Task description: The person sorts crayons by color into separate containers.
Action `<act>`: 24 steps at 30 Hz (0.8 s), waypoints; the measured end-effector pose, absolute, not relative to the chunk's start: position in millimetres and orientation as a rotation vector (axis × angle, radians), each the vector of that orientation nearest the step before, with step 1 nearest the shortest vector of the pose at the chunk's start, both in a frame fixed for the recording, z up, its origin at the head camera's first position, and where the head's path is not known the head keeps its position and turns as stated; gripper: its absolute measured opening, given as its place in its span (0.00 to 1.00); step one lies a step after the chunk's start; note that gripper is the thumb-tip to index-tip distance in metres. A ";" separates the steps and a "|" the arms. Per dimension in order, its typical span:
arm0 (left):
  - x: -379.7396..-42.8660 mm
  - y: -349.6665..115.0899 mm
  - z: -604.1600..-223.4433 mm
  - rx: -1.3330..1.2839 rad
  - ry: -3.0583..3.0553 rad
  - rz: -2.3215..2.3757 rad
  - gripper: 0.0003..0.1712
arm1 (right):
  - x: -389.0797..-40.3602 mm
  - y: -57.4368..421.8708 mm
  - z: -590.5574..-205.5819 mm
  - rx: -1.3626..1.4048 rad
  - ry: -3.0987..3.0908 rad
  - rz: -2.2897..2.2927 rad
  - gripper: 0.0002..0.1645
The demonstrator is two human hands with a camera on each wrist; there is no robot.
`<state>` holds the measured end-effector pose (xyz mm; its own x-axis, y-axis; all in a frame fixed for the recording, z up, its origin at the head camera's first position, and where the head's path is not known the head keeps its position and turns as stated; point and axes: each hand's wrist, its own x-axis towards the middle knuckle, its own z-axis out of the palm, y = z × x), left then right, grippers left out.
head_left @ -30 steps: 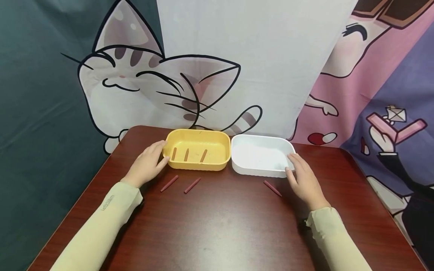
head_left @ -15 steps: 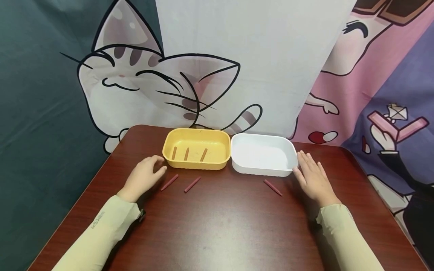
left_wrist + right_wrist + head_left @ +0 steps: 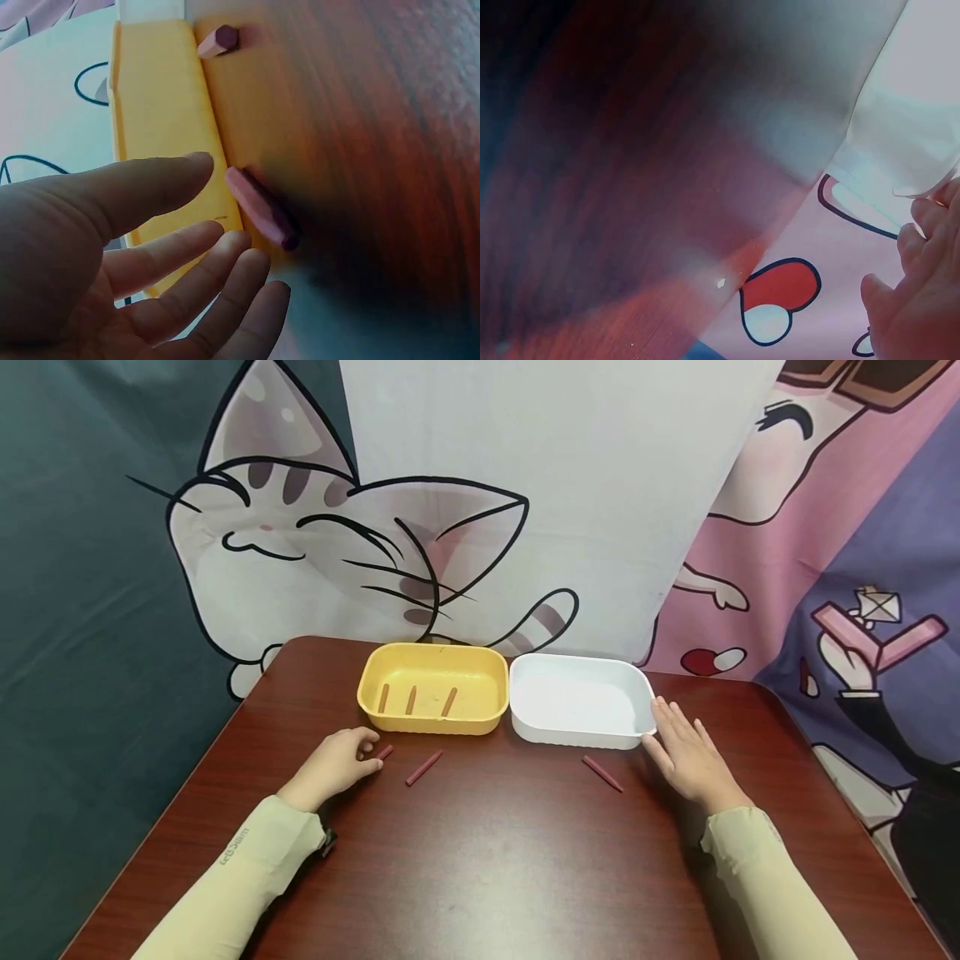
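Observation:
My left hand [image 3: 333,768] hovers over the table just in front of the yellow tray [image 3: 450,726], thumb and fingers apart. A dark red, six-sided crayon [image 3: 259,206] lies close to its fingertips; in the head view the hand hides part of it. The left wrist view shows a gap between the fingers and this crayon. A second dark red crayon [image 3: 424,768] lies to its right. My right hand [image 3: 693,764] has its fingers straight, beside the right end of the white tray [image 3: 577,734]; its fingertips seem to touch the tray's wall.
Three orange-brown sticks, one of them this stick [image 3: 412,700], lie inside the yellow tray. Another dark red crayon [image 3: 602,774] lies in front of the white tray. Both trays stand side by side near the table's [image 3: 480,860] back edge, before a printed cloth [image 3: 600,485].
My left hand has left the yellow tray's left end and come down toward the nearest dark red crayon. My right hand has slid off the white tray's rim to its right side.

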<state>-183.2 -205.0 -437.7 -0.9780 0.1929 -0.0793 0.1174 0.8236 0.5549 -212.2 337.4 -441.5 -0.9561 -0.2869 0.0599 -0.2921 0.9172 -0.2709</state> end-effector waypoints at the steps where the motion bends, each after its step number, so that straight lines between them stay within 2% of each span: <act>1: -183.5 -204.1 -438.9 0.246 2.871 0.846 0.24 | -212.3 337.1 -441.5 0.465 -3.059 0.434 0.45; 9: -185.3 -194.3 -440.0 0.268 2.926 0.700 0.22 | -211.6 337.2 -442.8 0.479 -3.057 0.391 0.46; 24: -189.6 -186.6 -440.0 0.214 2.945 0.662 0.09 | -213.9 335.8 -442.9 0.484 -3.062 0.350 0.47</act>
<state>-189.6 -186.6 -440.0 -0.9833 0.1627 -0.0815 0.1121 0.8945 0.4329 -213.9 335.8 -442.9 -0.9516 -0.3021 0.0558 -0.3069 0.9267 -0.2167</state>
